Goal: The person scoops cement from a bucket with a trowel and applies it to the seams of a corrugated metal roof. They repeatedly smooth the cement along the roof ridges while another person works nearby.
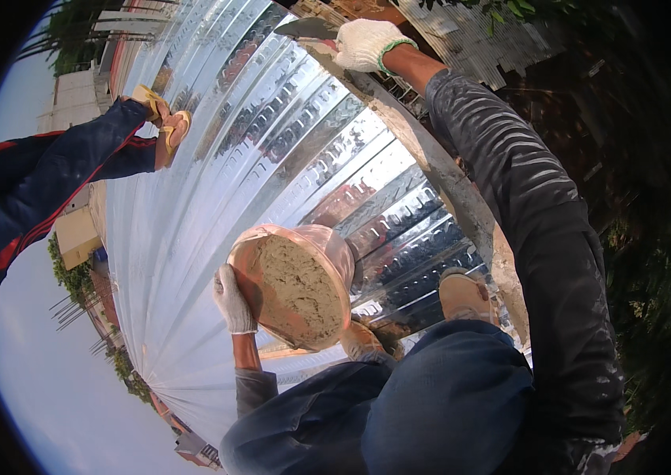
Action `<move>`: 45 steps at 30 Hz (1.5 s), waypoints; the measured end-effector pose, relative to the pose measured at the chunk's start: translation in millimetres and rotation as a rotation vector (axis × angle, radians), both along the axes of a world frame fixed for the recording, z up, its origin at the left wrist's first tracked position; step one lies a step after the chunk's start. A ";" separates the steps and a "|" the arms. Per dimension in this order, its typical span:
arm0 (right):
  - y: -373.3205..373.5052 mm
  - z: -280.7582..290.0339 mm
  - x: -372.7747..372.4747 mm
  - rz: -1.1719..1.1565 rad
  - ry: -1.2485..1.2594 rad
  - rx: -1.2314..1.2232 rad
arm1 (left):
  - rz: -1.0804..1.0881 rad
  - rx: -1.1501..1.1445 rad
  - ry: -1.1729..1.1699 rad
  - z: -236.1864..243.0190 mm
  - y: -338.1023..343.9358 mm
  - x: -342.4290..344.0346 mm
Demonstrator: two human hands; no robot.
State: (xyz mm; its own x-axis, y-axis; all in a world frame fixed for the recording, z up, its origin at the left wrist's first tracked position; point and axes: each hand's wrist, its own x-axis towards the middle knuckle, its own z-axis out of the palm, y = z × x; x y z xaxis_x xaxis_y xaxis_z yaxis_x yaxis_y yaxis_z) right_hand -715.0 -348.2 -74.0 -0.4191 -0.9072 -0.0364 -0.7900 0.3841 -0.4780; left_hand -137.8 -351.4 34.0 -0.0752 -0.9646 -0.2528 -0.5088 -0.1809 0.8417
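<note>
My left hand [233,301], in a white knit glove, grips the rim of an orange-brown bucket [331,247] that tilts toward me. Grey wet mortar [292,281] fills much of it. At the far end of my stretched-out arm, my gloved right hand [365,45] is closed around the handle of a trowel [308,28]. The trowel's dark blade points left, over the strip of mortar [399,119] along the sheet edge. Shiny ribbed metal sheeting [272,150] lies beneath the bucket and my feet.
Another person's legs in dark trousers [58,170] and yellow sandals [173,127] stand on the sheeting at the left. My shoe [466,297] rests close to the right edge. Beyond that edge, corrugated roofing [482,39] and dark ground lie lower down. Rebar rods [78,313] stick up at the far left.
</note>
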 end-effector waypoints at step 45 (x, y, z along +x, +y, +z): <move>145.0 45.7 99.9 -0.213 -0.163 -0.130 | -0.017 -0.076 -0.042 2.3 10.9 -31.4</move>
State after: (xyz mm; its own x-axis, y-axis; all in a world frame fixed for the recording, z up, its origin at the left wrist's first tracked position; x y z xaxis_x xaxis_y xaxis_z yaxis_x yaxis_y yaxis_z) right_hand -615.0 -203.2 -28.3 -0.5991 -0.8007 -0.0083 -0.6067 0.4606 -0.6479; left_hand -169.2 -340.5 36.3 -0.0829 -0.9797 -0.1823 -0.5467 -0.1082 0.8303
